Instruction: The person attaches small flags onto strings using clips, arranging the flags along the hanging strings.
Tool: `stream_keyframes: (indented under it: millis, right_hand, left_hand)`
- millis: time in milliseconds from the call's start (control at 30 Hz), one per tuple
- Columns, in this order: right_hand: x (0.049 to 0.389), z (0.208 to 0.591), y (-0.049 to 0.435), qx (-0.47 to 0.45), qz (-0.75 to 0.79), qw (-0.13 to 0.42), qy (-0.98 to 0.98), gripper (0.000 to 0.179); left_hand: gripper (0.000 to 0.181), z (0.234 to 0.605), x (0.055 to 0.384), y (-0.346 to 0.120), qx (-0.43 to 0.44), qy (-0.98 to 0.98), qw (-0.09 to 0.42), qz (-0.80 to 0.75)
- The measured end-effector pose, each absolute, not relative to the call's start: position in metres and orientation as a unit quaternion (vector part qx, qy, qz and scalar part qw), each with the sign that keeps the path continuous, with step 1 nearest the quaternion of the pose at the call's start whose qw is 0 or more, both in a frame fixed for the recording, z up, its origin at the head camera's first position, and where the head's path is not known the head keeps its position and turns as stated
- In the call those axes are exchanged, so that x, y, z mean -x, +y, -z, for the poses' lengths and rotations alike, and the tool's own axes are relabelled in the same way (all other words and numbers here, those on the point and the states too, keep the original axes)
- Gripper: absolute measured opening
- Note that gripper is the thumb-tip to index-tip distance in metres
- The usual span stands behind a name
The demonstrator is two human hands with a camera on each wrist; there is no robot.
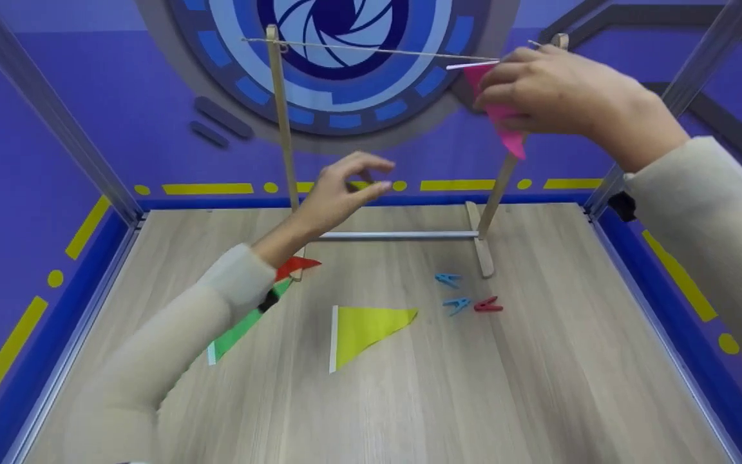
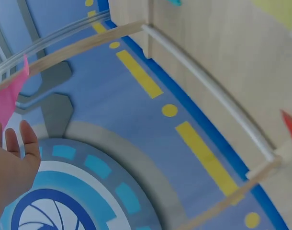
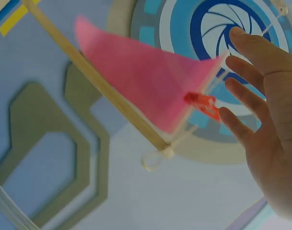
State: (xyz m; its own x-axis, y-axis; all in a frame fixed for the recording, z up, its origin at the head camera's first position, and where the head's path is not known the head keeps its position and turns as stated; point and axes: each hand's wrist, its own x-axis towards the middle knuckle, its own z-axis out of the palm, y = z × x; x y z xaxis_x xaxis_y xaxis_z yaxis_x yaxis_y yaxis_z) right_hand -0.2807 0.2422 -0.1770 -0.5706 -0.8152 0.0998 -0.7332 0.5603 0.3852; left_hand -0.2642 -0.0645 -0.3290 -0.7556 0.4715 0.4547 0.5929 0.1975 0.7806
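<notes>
A pink pennant [image 1: 511, 143] hangs at the string's right end, its white edge along the string [image 1: 377, 49]. A red clothespin [image 3: 203, 103] sits on that edge, hidden behind my right hand in the head view. My right hand [image 1: 542, 90] is beside the pennant; in the right wrist view its fingers are spread apart, one fingertip right by the clothespin, contact unclear. My left hand [image 1: 342, 190] hovers in mid-air left of the pennant, fingers loosely bent, nothing between them. On the table lie a yellow pennant [image 1: 368, 332], a green pennant [image 1: 237, 332] and a red pennant [image 1: 297, 264].
Two wooden posts, left [image 1: 281, 109] and right [image 1: 500, 187], carry the string, with a metal bar [image 1: 397, 235] joining their feet. Two blue clothespins [image 1: 448, 280] and a red one [image 1: 488, 305] lie right of the yellow pennant. Blue patterned panels surround the table.
</notes>
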Motion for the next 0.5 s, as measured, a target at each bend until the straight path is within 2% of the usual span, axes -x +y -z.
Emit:
stream_keyframes:
  millis: [300, 500]
  right_hand:
    - [0.278, 0.22, 0.252, -0.46, 0.116, 0.135, -0.87, 0.038]
    - [0.282, 0.252, 0.257, -0.485, 0.088, 0.132, -0.86, 0.035]
  left_hand:
    - [0.029, 0.348, 0.199, -0.148, 0.307, -0.813, 0.013, 0.495]
    - [0.029, 0.359, 0.149, -0.199, 0.24, -0.857, -0.01, 0.455]
